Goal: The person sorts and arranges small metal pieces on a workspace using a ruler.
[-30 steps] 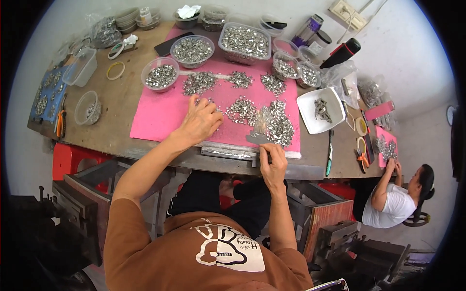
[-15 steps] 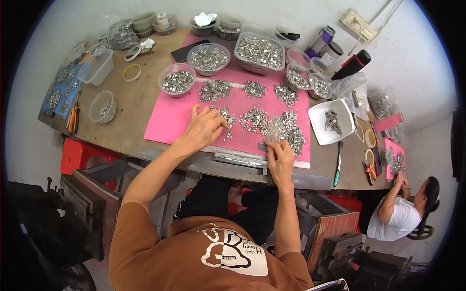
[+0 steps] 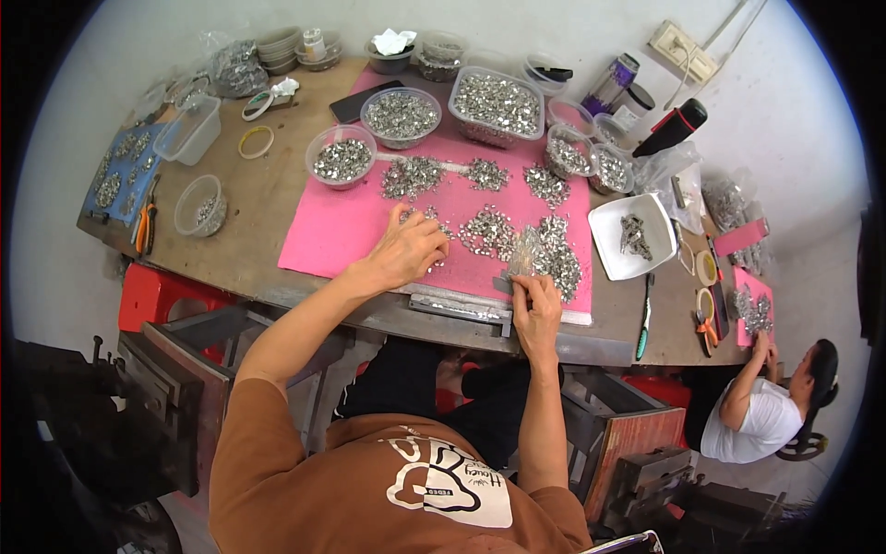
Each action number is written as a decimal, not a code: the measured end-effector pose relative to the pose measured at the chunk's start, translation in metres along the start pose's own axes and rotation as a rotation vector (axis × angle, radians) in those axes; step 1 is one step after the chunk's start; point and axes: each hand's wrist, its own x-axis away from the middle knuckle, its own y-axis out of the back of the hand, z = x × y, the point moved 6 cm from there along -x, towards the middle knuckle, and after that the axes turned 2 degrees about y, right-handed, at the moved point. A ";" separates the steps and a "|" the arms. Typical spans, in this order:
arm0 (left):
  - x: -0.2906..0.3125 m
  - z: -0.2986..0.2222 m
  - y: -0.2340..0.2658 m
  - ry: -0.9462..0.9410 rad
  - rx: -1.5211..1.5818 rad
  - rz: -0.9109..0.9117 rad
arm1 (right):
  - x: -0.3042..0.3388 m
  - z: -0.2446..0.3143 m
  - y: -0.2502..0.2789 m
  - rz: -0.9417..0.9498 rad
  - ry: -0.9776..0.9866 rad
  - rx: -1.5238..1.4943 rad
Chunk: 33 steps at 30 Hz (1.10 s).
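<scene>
My left hand (image 3: pixel 411 247) is over the left part of the pink mat (image 3: pixel 318 231), fingers bent and tips drawn together beside a small pile of shiny metal pieces (image 3: pixel 426 220). What the tips hold, if anything, is too small to make out. My right hand (image 3: pixel 537 307) pinches the near end of a shiny, partly see-through strip-like thing (image 3: pixel 524 254) by the mat's front edge. Its exact kind is unclear. A small grey flat piece (image 3: pixel 503 284) shows beside the right fingertips. Further piles of metal pieces (image 3: pixel 486 231) lie around the hands.
Tubs of metal pieces (image 3: pixel 401 116) line the mat's back. A white square tray (image 3: pixel 633 235) and a green-white toothbrush (image 3: pixel 644 319) are at right. Orange-handled pliers (image 3: pixel 144 226) lie at far left. Another person (image 3: pixel 761 406) works at the far right.
My left hand has moved right and slightly nearer, toward my right hand. The right hand keeps its pinch in about the same place.
</scene>
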 end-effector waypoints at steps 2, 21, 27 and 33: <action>0.001 0.007 0.000 0.034 0.002 -0.055 | 0.000 0.001 0.001 -0.013 0.020 0.013; -0.013 0.002 -0.011 -0.069 -0.006 -0.056 | -0.001 0.001 0.001 -0.021 -0.011 -0.007; -0.006 0.003 -0.006 -0.092 0.085 -0.072 | -0.001 0.000 0.002 -0.024 -0.022 -0.013; -0.002 0.004 -0.004 -0.051 0.148 -0.054 | 0.000 -0.005 0.001 0.004 -0.060 -0.037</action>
